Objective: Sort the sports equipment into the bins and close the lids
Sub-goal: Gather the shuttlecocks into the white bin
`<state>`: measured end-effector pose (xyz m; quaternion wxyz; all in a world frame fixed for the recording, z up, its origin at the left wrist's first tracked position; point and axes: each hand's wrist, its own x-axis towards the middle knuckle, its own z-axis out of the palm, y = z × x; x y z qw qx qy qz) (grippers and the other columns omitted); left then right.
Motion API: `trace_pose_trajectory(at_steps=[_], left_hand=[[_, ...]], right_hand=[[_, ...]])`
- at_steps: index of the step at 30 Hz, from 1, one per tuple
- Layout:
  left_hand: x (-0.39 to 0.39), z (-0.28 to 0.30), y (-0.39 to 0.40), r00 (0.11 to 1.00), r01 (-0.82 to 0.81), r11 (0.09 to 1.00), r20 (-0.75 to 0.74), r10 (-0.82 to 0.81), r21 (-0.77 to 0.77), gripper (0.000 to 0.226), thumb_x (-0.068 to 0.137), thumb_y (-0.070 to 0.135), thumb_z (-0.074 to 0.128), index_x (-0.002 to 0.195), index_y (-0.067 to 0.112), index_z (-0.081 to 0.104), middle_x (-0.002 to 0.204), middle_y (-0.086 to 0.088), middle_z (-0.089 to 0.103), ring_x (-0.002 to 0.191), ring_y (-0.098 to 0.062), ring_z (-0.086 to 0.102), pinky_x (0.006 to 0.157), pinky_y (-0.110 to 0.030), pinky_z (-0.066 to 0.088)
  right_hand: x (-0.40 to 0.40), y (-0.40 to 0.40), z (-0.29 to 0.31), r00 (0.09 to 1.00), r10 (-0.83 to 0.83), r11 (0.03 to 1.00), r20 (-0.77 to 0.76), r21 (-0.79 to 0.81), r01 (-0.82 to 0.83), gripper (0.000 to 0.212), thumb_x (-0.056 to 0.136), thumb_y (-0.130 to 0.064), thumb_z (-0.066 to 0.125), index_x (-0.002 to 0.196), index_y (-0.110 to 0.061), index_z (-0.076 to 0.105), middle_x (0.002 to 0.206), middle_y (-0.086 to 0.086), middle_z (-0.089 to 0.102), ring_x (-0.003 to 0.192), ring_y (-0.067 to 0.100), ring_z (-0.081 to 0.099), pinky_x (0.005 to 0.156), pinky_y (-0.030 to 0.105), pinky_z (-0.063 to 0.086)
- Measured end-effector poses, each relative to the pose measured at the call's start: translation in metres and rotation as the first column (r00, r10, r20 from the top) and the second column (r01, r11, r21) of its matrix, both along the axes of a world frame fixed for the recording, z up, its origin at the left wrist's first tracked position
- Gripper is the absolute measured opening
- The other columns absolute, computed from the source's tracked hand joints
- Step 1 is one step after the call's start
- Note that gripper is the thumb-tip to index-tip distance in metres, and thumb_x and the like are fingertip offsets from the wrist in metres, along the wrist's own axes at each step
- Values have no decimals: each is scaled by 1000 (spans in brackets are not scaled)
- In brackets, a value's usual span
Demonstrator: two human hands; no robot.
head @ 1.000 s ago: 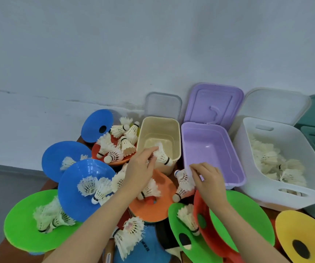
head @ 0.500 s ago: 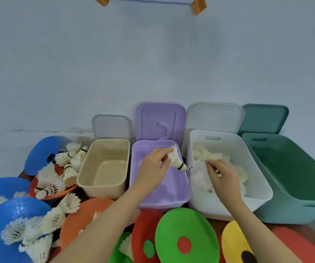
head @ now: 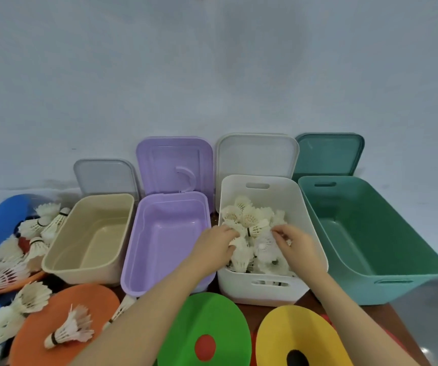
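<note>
At the left edge of the desk many shuttlecocks (head: 31, 228) wait on the coloured discs (head: 62, 323), and the beige bin (head: 54, 262) and purple bin (head: 133, 270) stand empty. Half a second ago the left hand (head: 216, 245) carried a shuttlecock over the purple bin; now both it and the right hand (head: 295, 243) are inside the white bin (head: 254, 291), fingers curled among the pile, though I cannot tell whether either has let go. All lids, also of the green bin (head: 397, 289) at the right edge, are open.

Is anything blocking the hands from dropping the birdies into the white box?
Nothing visible does. The white bin is open, its lid leaning on the wall behind. Both the left hand and the right hand are already inside it, right on the pile of shuttlecocks.
</note>
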<state>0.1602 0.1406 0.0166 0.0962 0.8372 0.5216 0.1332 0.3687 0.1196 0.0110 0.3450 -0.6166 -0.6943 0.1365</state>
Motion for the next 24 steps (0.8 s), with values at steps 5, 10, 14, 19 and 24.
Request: trace_pose_trajectory(at_steps=[5, 10, 14, 19, 24], left_hand=[[-2, -19, -9, 999, -28, 995, -26, 30, 99, 38, 95, 30, 42, 133, 24, 46, 138, 8, 42, 130, -13, 32, 99, -27, 15], [-10, -24, -15, 997, -76, 985, 23, 73, 154, 35, 94, 31, 41, 127, 23, 52, 138, 8, 44, 129, -14, 35, 98, -27, 15], [-23, -17, -26, 995, -88, 978, 65, 77, 188, 37, 85, 32, 42, 112, 19, 64, 121, 2, 61, 112, -22, 55, 88, -29, 21], [-56, -6, -39, 993, -120, 986, 29, 118, 115, 62, 82, 42, 23, 123, 14, 59, 128, -4, 57, 117, -23, 52, 96, -38, 31], [-120, -9, -61, 981, -186, 971, -18, 191, 151, 42, 77, 36, 39, 99, 19, 70, 99, 0, 69, 88, -18, 66, 73, -36, 50]], right_hand=[[2, 1, -12, 956, 194, 976, 220, -142, -165, 36, 97, -36, 44, 132, -30, 51, 133, -13, 54, 121, 7, 48, 105, 33, 29], [-3, 4, -14, 896, 254, 934, 364, -334, -129, 43, 99, -47, 28, 139, -38, 38, 143, -16, 42, 131, 5, 36, 109, 40, 9], [-15, 2, -12, 894, 211, 970, 394, -194, -144, 40, 99, -42, 34, 137, -33, 42, 137, -11, 49, 127, 13, 41, 108, 40, 18], [-51, -9, -9, 932, 166, 982, 323, 33, -187, 40, 93, -37, 36, 124, -22, 57, 118, -5, 62, 112, 20, 54, 94, 36, 31], [-106, -25, -5, 959, 248, 950, 138, 160, -269, 37, 92, -32, 39, 115, -15, 63, 104, -1, 66, 95, 22, 60, 80, 39, 47]])
